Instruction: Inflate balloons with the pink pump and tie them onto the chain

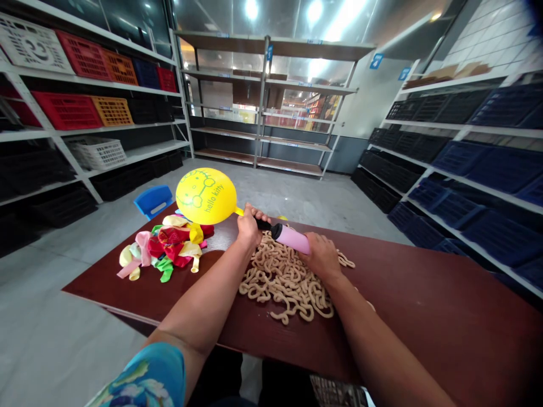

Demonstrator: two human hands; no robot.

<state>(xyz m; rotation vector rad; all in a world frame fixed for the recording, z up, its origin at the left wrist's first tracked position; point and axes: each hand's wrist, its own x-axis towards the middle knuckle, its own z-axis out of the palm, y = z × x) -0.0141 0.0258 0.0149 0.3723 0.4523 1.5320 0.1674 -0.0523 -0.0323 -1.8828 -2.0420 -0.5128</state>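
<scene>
A yellow balloon [206, 196] with a printed cat face and "hello kitty" is inflated; its neck runs into my left hand [250, 224]. The fingers of that hand are closed round the balloon's neck at the black nozzle of a hand pump. My right hand [323, 257] grips the far end of the pink and black pump [293, 239]. Beneath the pump lies a pile of tan, curly strands [282, 277]. To the left of my left hand is a heap of deflated balloons [167, 243] in red, pink, green, yellow and cream.
The dark red table [407, 288] extends to the right. Behind its left corner stands a blue chair [153, 200]. Shelves with crates [85, 55] line the left, and more shelves hold dark blue crates [487, 203] on the right. A metal rack [255, 124] stands at the back.
</scene>
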